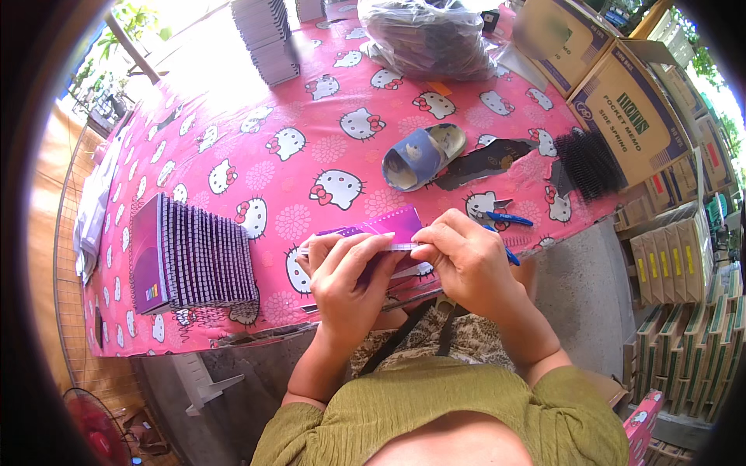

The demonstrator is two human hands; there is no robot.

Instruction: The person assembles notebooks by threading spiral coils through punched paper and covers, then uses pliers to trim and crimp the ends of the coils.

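Note:
Above the table's near edge I hold a small purple notebook (396, 223) with a row of punched holes along its cover. My left hand (347, 272) is closed around its left part, thumb below and fingers on top. At the right end of the pad's white edge, the fingertips of my right hand (464, 256) pinch together; whether a wire end is between them is too small to tell. Just beyond that hand lies a blue-handled tool (509, 220), partly hidden by it. To the left stands a row of purple spiral-bound notebooks (210, 260), packed together.
A pink cartoon-cat cloth (295, 186), torn at right, covers the table. On it are a blue slipper (412, 163), a bundle of black spiral coils (590, 163), a filled plastic bag (427, 39) and a notebook stack (266, 39). Cardboard boxes (629, 109) stand at the right.

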